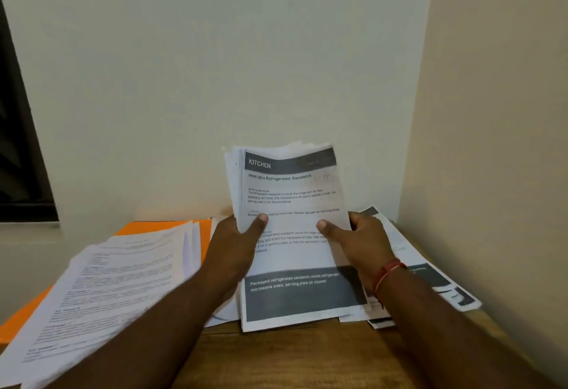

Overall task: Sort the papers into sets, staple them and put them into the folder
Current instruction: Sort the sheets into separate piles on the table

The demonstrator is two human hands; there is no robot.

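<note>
in the middle of the frame both hands hold a sheaf of printed papers: thin white sheets, a dark grey band headed "kitchen" at the top and a grey block at the bottom, the upper edges fanned unevenly and slightly curled. the left hand grips the left edge, thumb pressed on the front page, fingers hidden behind. the right hand pinches the right edge the same way, a red thread band at its wrist. the sheaf's lower edge comes down to the brown wood-grain table. at lower left a loose, slanted stack of text pages lies on a flat orange folder. at the right, more grey-banded sheets lie behind the right wrist.
</note>
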